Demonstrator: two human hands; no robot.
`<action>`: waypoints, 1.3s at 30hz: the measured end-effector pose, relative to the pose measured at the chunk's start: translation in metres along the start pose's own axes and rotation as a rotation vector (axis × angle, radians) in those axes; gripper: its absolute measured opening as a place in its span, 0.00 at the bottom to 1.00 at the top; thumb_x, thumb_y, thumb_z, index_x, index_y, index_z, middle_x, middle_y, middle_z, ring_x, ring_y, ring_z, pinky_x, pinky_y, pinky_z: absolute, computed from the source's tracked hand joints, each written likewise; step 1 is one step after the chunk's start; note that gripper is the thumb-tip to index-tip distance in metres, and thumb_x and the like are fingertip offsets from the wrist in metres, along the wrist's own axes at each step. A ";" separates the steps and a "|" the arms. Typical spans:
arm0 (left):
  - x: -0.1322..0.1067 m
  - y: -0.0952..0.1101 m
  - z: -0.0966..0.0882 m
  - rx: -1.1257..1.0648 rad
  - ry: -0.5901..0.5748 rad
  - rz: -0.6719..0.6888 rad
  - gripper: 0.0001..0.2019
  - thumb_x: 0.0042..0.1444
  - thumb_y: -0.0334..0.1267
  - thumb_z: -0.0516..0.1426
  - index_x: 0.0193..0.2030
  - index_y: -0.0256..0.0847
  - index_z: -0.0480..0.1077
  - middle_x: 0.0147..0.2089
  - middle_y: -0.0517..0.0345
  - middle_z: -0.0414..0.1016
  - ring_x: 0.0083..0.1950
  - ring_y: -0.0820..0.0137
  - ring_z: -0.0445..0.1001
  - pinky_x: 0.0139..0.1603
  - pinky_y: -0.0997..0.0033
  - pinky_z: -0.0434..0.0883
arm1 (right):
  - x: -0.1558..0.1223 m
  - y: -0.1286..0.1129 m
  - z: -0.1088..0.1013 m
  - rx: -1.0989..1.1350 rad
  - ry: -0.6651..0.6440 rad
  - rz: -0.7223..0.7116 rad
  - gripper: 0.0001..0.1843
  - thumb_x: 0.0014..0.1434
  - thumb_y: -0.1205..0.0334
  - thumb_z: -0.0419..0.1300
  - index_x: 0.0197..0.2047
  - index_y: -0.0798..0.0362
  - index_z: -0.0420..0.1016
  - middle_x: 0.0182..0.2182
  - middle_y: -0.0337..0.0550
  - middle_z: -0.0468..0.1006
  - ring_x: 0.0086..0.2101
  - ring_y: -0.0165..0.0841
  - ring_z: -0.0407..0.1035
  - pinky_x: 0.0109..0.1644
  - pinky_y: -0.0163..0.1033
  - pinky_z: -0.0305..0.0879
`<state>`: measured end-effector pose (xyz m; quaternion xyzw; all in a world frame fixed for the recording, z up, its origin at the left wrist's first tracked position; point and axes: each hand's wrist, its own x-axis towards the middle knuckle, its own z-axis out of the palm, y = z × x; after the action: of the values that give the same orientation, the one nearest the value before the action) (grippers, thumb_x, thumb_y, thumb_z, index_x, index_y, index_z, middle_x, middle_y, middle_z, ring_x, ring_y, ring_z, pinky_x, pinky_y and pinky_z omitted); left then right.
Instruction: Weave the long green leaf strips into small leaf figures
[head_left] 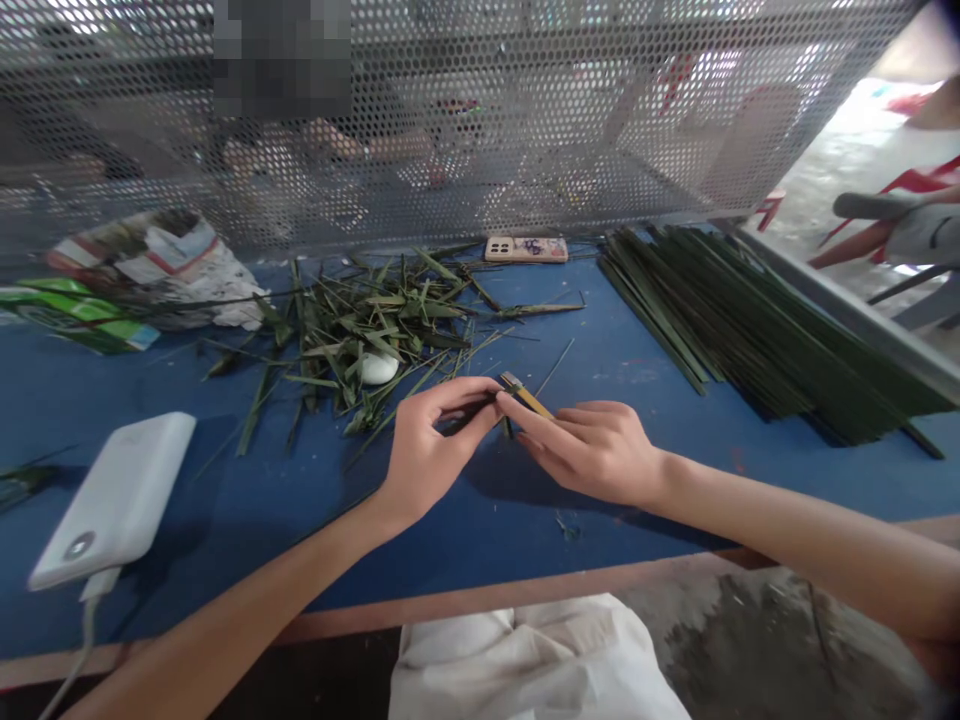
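Two hands: left hand (433,450) and right hand (592,452) work close together, fingertips almost meeting above the blue desk (495,565).
Left grip: clenched, thumb and forefinger pinching a thin green strip (466,416).
Right grip: closed around a small yellow-bodied cutter (527,396), fingers along its side; its metal end is partly hidden.
Strip's place: between the hands, just above the desk, running into the cutter's end.
Handling: the short span between pinch and cutter looks right, since it leaves the slender strip little room to flex. Wrists held low and level steady the work.
Left of the hands: a heap of leaf trimmings (367,325) around a white egg-shaped object (379,368), and a white power bank (112,500) with its cable.
Right of the hands: a long bundle of dark green strips (757,330), lying side by side.
Far edge: a phone (526,249) against a perforated metal screen (457,120).
Beyond the screen: a co-worker's hand (330,140), blurred by the mesh.
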<state>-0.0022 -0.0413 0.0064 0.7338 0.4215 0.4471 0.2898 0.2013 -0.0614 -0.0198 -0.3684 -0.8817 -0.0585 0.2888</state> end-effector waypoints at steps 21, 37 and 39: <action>0.009 -0.010 -0.003 -0.371 -0.089 -0.354 0.14 0.49 0.44 0.66 0.40 0.39 0.78 0.40 0.51 0.82 0.44 0.62 0.80 0.45 0.65 0.77 | 0.004 0.005 0.010 0.111 0.038 0.024 0.25 0.67 0.63 0.50 0.66 0.56 0.63 0.20 0.36 0.75 0.19 0.26 0.65 0.25 0.32 0.56; 0.016 -0.008 0.004 -0.724 -0.082 -0.622 0.15 0.43 0.39 0.70 0.38 0.38 0.78 0.37 0.54 0.81 0.35 0.70 0.77 0.41 0.71 0.72 | 0.014 0.004 -0.005 0.492 0.045 0.255 0.23 0.66 0.51 0.54 0.59 0.54 0.65 0.24 0.36 0.74 0.23 0.26 0.66 0.32 0.32 0.61; 0.017 -0.007 0.002 -0.778 -0.095 -0.641 0.14 0.43 0.39 0.70 0.38 0.38 0.78 0.36 0.54 0.81 0.34 0.71 0.77 0.41 0.71 0.73 | 0.014 0.006 -0.006 0.609 0.123 0.343 0.17 0.69 0.54 0.50 0.54 0.55 0.67 0.24 0.36 0.72 0.23 0.25 0.65 0.32 0.32 0.62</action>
<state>0.0013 -0.0227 0.0066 0.4246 0.4142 0.4258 0.6833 0.2007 -0.0502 -0.0078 -0.4038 -0.7650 0.2341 0.4438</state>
